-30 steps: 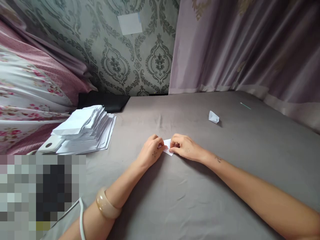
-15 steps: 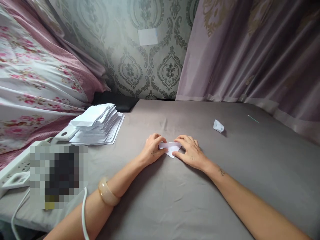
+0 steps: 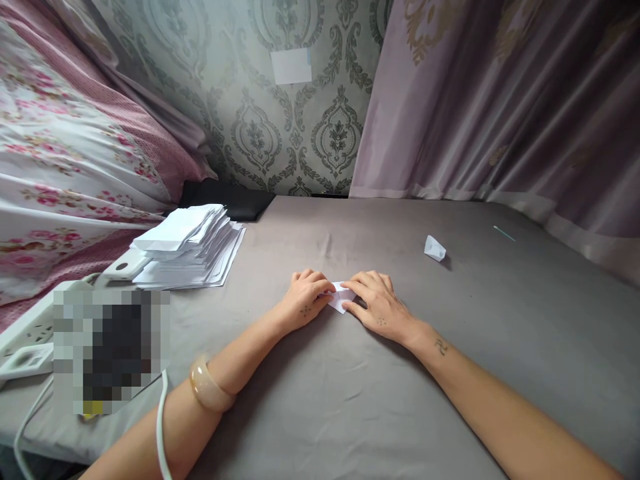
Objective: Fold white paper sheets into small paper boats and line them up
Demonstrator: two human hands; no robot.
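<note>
A small piece of folded white paper (image 3: 342, 300) lies on the grey cloth, with its lower corner pointing toward me. My left hand (image 3: 309, 297) pinches its left side between thumb and fingers. On the opposite side, my right hand (image 3: 375, 300) presses the paper with fingertips at its upper edge and the thumb lower down. Both hands cover the paper's ends, so only its middle shows. Beyond my right hand stands a small folded white paper piece (image 3: 435, 248) with grey marks.
A tall stack of white paper (image 3: 187, 250) sits at the left, before a black flat item (image 3: 225, 199). Nearer me are a white power strip (image 3: 30, 327), a white cable (image 3: 161, 427) across my left forearm and a blurred-out patch. A thin green-and-white stick (image 3: 504, 233) lies far right.
The paper's upper strip, raised and visible across its width before, is now pressed down more under my fingers. My hands have come slightly closer together. The view has shifted a little.
</note>
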